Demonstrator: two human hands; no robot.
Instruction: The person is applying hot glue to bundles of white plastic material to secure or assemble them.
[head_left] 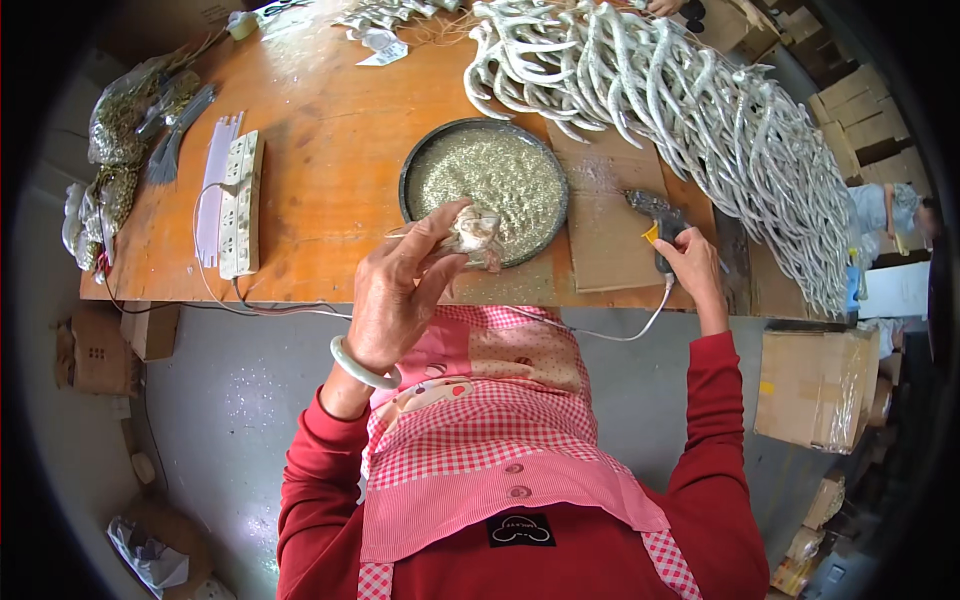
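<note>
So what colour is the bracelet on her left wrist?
Pale, milky green bangle, seen in the head view, the only one.

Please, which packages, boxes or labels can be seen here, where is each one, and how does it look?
Clear plastic bags: table's far left corner, lumpy, filled with greenish-gold material.
Small white tag: far table edge, near the centre, flat paper.
Cardboard box: on the floor, right of the person, brown, wrapped in clear film.
Small cardboard box: under the table's left end, brown.

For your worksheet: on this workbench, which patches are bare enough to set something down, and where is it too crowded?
Bare: the orange tabletop between the white power strip and the round glitter tray, and the cardboard sheet right of the tray. Crowded: the silver antler pile far right, bagged trimmings on the left edge.
</note>
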